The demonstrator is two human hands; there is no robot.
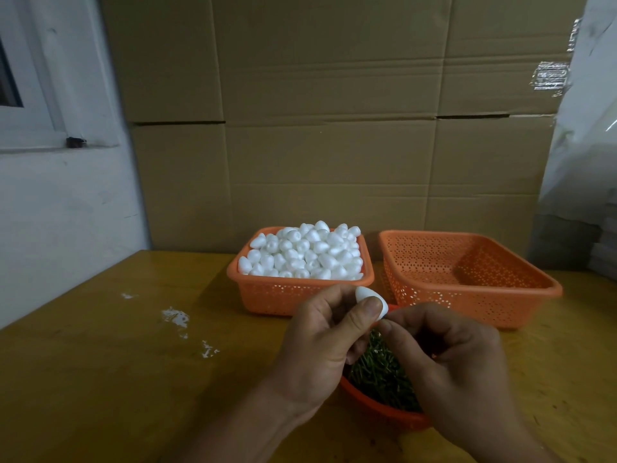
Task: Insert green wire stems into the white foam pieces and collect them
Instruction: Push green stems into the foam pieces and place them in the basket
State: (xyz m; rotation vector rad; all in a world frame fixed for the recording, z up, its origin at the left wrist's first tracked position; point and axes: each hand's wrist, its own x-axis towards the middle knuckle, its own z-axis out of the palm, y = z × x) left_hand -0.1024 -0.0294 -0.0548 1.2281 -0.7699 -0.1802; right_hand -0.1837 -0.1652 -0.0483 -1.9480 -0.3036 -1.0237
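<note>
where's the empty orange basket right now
In the head view, the empty orange basket sits on the table's far right, beside the basket of foam pieces, beyond the right hand.

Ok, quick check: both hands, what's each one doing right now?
Left hand: pinching one white foam piece.
Right hand: fingers curled at the foam's lower end; any stem is hidden.

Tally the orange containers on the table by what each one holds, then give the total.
Basket of white foam pieces: 1
Empty basket: 1
Basket of green wire stems: 1
Total: 3
</note>
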